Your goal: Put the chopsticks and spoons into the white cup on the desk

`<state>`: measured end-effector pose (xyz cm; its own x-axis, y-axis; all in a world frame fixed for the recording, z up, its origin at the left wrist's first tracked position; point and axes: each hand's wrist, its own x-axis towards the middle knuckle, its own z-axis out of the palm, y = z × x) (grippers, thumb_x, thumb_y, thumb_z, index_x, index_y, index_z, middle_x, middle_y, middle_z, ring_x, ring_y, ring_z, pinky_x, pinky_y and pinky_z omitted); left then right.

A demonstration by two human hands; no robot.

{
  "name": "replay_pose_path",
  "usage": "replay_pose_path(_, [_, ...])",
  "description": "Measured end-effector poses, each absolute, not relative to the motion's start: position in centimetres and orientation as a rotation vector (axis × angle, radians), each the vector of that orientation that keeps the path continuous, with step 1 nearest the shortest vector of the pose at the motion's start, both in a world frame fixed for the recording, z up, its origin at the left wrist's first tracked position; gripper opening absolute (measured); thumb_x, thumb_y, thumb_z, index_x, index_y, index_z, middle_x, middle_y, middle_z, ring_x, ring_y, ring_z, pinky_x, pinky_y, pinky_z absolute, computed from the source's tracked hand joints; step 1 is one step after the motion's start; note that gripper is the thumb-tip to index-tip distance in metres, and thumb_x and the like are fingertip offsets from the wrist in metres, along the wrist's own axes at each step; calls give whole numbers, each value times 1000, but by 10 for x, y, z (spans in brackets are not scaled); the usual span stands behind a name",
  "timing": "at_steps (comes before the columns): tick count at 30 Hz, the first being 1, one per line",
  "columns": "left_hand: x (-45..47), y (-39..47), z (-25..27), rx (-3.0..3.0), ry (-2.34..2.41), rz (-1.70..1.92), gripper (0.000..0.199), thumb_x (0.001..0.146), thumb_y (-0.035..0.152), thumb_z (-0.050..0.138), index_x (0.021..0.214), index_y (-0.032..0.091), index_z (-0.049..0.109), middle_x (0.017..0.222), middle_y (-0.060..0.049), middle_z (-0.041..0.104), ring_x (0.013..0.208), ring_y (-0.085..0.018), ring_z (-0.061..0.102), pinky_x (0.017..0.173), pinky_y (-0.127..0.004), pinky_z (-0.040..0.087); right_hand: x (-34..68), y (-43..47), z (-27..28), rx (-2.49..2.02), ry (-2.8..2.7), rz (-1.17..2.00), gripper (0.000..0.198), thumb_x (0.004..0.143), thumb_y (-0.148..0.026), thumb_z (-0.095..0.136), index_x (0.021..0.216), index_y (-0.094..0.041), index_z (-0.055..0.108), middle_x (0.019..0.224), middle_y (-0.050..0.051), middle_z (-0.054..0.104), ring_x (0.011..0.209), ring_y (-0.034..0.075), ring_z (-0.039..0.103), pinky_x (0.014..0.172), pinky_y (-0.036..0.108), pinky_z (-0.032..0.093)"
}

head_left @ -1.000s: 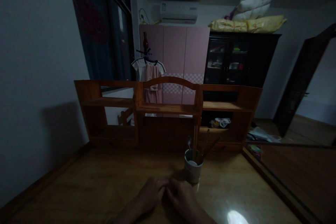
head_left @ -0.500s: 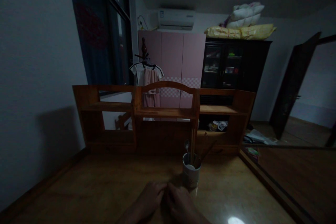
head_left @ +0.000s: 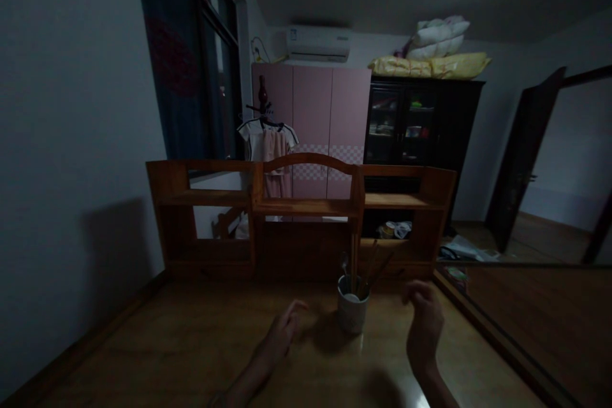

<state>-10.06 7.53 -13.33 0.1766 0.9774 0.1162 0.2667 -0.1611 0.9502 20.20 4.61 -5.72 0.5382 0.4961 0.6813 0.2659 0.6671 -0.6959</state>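
A light-coloured cup (head_left: 352, 317) stands upright on the wooden desk (head_left: 191, 338). In it are a spoon (head_left: 344, 261), thin sticks like chopsticks (head_left: 354, 261) and darker sticks (head_left: 380, 271) leaning right. To the left of the cup is my left hand (head_left: 281, 333), its index finger stretched out and nothing in its grasp. On the other side, my right hand (head_left: 424, 315) is raised with the wrist bent and the fingers loosely curved towards the cup. I see nothing in it. Neither hand touches the cup.
A wooden shelf unit (head_left: 306, 206) runs along the desk's back edge. The wall (head_left: 109, 140) borders the left side. A raised wooden edge (head_left: 482, 331) lies on the right. Farther back are a pink wardrobe (head_left: 310, 102) and a black cabinet (head_left: 452, 134).
My hands were together in front of the cup. They have parted: the left has shifted slightly left and forward, the right has swung up and right past the cup. The view has shifted slightly.
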Motion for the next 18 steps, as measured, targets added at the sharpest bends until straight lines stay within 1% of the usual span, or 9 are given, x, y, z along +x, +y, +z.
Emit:
replay_pose_path(1, [-100,75,-133,1584,1201,1047,41,92,45,32,117,20,51,59,8,31,46,-10,28,43,-20,22,212,53,-66,-942,-1124,256,22,90,-37,50,100,-19,58,94,6,58,85,22,54,77,32,42])
replay_pose_path(2, [-99,75,-133,1583,1184,1053,41,91,46,32,116,19,51,58,9,30,45,-10,27,43,-19,20,219,59,-78,-998,-1224,370,32,89,-39,52,114,-19,56,112,9,57,97,25,55,84,36,43])
replay_pose_path(3, [-98,75,-133,1585,1169,1055,41,91,47,33,116,19,51,57,9,30,44,-10,26,42,-19,19,223,65,-91,-1030,-1311,476,44,87,-40,54,126,-19,50,126,12,52,105,27,54,89,39,44])
replay_pose_path(5, [-96,75,-132,1589,1145,1040,43,91,49,33,115,18,52,54,10,29,42,-10,25,40,-20,17,223,76,-116,-1040,-1451,568,63,83,-42,60,138,-18,39,139,16,42,125,31,43,100,45,38])
replay_pose_path(7, [-96,75,-132,1593,1140,1039,44,90,49,34,113,17,53,53,10,30,42,-10,26,40,-20,17,215,83,-135,-1054,-1549,602,77,79,-41,67,144,-20,31,146,15,35,135,30,31,109,48,28])
replay_pose_path(8, [-96,75,-133,1597,1140,1050,44,89,49,35,112,17,54,52,10,30,42,-10,27,41,-20,17,209,86,-141,-1052,-1570,640,81,77,-40,71,145,-21,30,146,14,35,136,30,30,111,48,26])
replay_pose_path(9, [-97,76,-134,1601,1141,1065,44,88,48,37,111,16,56,52,9,31,43,-10,28,42,-20,18,203,89,-144,-1039,-1580,699,83,75,-39,74,144,-21,31,145,14,37,135,31,32,110,48,28])
replay_pose_path(13, [-98,76,-136,1598,1119,1156,40,85,46,43,107,16,60,55,8,35,47,-11,30,45,-21,21,178,96,-144,-945,-1573,891,77,69,-37,80,135,-21,43,125,12,56,113,32,55,96,45,45])
replay_pose_path(18, [-97,71,-134,1617,1083,1214,32,85,39,47,102,17,62,57,6,41,52,-12,36,50,-22,26,160,98,-134,-941,-1517,823,74,69,-35,80,131,-20,43,113,9,62,102,31,59,88,42,48])
